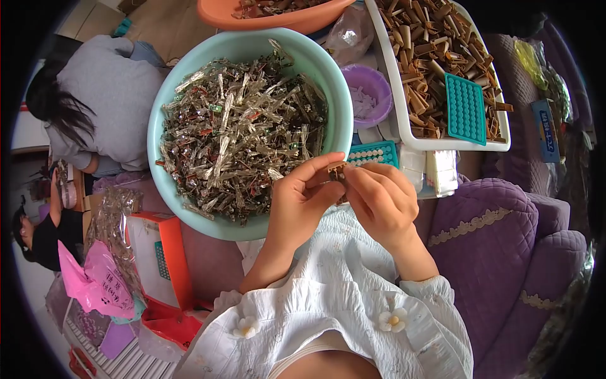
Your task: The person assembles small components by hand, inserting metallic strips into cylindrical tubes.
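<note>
My left hand [299, 207] and my right hand [386, 201] meet in front of my chest. Between their fingertips they pinch a small brown piece [336, 169], partly covered by the fingers; it resembles the brown curved pieces in the bin. Just left of my hands stands a big pale green basin [156, 129], heaped with bundled silvery strands [227, 136] that have small red and green parts among them. Right beyond my fingers lies a teal tray [392, 150] with rows of white round pieces.
At the far right, a white bin [404, 107] holds brown curved pieces [413, 38] and a teal grid tray [466, 108]. A purple bowl [384, 101] contains small white pieces. An orange basin [284, 24] stands behind. Left are an orange box [173, 252] and two people. Purple cushions [483, 240] lie right.
</note>
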